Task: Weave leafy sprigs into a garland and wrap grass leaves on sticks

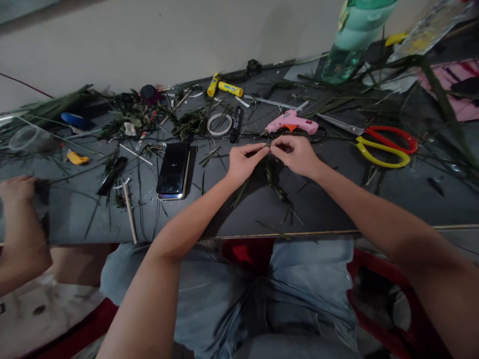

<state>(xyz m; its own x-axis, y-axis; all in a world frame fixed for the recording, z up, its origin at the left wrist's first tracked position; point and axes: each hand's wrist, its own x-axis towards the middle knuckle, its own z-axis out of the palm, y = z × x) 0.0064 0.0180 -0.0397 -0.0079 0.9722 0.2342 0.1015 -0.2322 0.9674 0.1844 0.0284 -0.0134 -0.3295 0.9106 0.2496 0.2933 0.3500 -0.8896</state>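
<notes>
Above the dark table, my left hand and my right hand meet with their thumbs and forefingers pinched close together. Between the fingertips they hold a dark green braided leaf strip, whose lower part hangs down toward the table's front edge. Loose thin blades stick out from its lower end. Just beyond my fingers lies a pink hot glue gun with an orange trigger. The exact spot where the fingers grip the strip is partly hidden.
Scissors with red and yellow handles lie at right. Left are a phone, a tape roll and a black marker. Yellow glue sticks, leaf scraps and a green bottle stand farther back. Another person's hand rests far left.
</notes>
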